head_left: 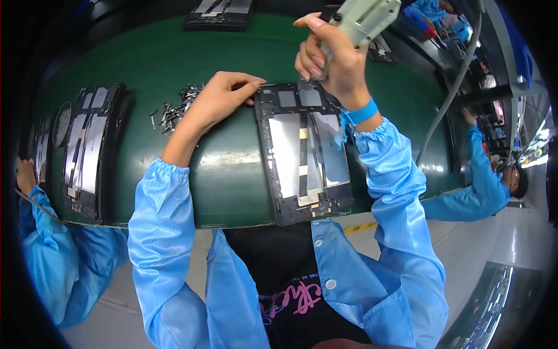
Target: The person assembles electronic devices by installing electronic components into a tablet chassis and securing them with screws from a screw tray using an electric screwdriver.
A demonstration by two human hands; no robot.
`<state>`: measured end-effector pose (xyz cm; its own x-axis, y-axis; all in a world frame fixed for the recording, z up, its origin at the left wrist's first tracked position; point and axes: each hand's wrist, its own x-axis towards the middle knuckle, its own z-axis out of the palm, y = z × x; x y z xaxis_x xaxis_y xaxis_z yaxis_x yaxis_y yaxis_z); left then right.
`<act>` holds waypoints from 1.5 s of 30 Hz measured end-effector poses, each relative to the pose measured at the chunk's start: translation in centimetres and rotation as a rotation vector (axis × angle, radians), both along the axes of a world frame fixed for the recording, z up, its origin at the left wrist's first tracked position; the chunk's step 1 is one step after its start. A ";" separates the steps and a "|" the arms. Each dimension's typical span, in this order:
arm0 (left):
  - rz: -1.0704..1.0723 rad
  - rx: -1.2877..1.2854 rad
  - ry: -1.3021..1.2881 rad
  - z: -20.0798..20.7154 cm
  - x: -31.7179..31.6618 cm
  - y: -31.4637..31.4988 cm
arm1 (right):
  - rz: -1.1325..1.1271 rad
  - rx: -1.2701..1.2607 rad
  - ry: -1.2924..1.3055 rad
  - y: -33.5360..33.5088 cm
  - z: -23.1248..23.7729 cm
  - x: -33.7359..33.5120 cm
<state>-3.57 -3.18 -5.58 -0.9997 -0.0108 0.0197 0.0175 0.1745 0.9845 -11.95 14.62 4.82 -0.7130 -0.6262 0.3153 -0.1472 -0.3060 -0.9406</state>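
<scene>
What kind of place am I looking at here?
Most likely an electronics assembly line: a green conveyor belt carries opened tablet frames, the right hand holds a powered screwdriver, and a screw pile lies beside the left hand.

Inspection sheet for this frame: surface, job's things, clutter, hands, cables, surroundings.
Surface: green belt, curved by the lens.
Job's things: open tablet frame in front of the person; screw pile left of it.
Clutter: more frames at left and at the far edge.
Hands: left hand open, fingertips on the frame's top-left corner; right hand shut on a pale electric screwdriver, tip at the frame's top edge.
Cables: grey hose at right.
Surroundings: blue-sleeved co-workers at left and right.
</scene>
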 end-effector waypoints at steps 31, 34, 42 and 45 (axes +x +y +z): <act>0.028 0.098 -0.005 -0.7 -0.4 -0.9 | 0.012 -0.076 -0.056 -5.7 -5.1 -0.5; 0.036 0.110 0.006 -0.8 -0.3 -0.9 | 0.016 -0.077 -0.074 -5.7 -5.2 -0.6; 0.079 0.074 0.031 -0.7 -0.2 -0.7 | 0.009 -0.005 -0.130 -6.2 -4.4 0.2; 0.075 0.078 0.043 -0.7 -0.3 -0.4 | 0.289 -0.207 0.136 -6.6 -5.5 -1.8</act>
